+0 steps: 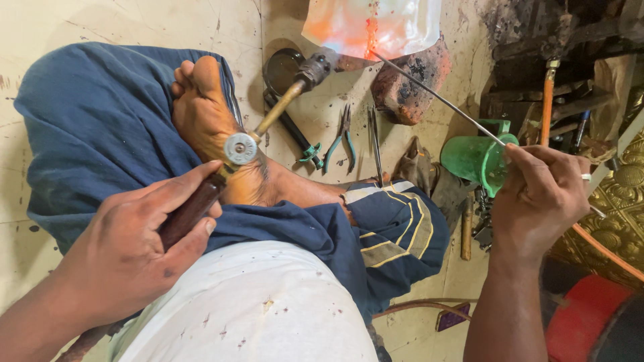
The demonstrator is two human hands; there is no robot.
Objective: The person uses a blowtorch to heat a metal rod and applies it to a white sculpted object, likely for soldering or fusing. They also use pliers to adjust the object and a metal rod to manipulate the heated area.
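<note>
I am looking down from a head camera at my own lap as I sit cross-legged on a pale, stained floor (80, 20), blue cloth over my legs and one bare foot (208, 114) turned sole-up at the middle.

My left hand (127, 255) is at the lower left, fingers wrapped tight around the dark wooden handle of a gas torch (258, 127). The torch runs up and to the right from that grip: a round silver knob sits just above my fingers, then a brass tube, then a dark nozzle. The nozzle points at a glowing orange-white flare (369, 27) at the top edge of the floor, too bright for me to tell what is heating there.

My right hand (540, 198) is at the right, well apart from the left. Its thumb and fingers pinch a thin metal rod (436, 97), which slants up and to the left until its tip reaches the glow. A dark reddish brick (409, 90) lies on the floor just under the flare.

A green plastic cup (473, 161) stands just beside my right hand, toward the centre. On the floor between foot and brick lie green-handled pliers (339, 137) and slim tweezers (376, 144). An embossed golden metal piece (620, 201) shows at the right edge, with a red object (583, 315) in the lower right corner.
</note>
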